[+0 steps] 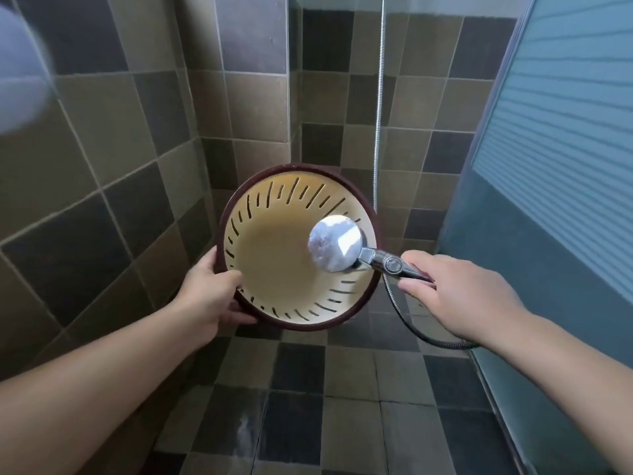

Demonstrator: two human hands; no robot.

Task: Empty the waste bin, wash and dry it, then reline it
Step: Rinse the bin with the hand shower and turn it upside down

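The waste bin (274,265) is round, cream inside with slits in its wall and a dark red rim. It is held up in the air with its mouth facing me. My left hand (209,296) grips the rim at the lower left, thumb inside. My right hand (459,293) holds the chrome handle of a shower head (334,243). The round head sits over the right side of the bin's mouth, face turned into the bin. Its metal hose (411,323) loops down under my right wrist.
Brown and grey tiled walls (120,166) close in at left and behind. The tiled floor (342,389) below looks wet in a patch. A frosted glass panel (555,149) stands at right. A chrome hose (378,114) hangs down the back wall.
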